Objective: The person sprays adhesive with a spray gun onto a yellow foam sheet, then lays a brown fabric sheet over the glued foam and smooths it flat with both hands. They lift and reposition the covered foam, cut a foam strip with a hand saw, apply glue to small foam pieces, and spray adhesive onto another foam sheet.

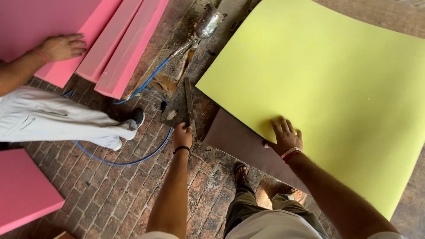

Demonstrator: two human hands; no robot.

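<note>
My right hand (286, 136) lies flat with fingers spread on the near corner of a large yellow-green foam sheet (336, 84), which covers a worn wooden table (212, 48). A brown sheet (239, 139) sticks out from under it at the table's near edge. My left hand (182, 135) grips the near end of a long flat metal bar (189, 104) that lies on the table's left corner.
A metal spray gun (207, 24) with a blue hose (146, 84) rests on the table's far left. Another person in white trousers (57, 117) presses a hand (62, 47) on pink foam slabs (119, 44). A pink slab (24, 190) lies on the brick floor.
</note>
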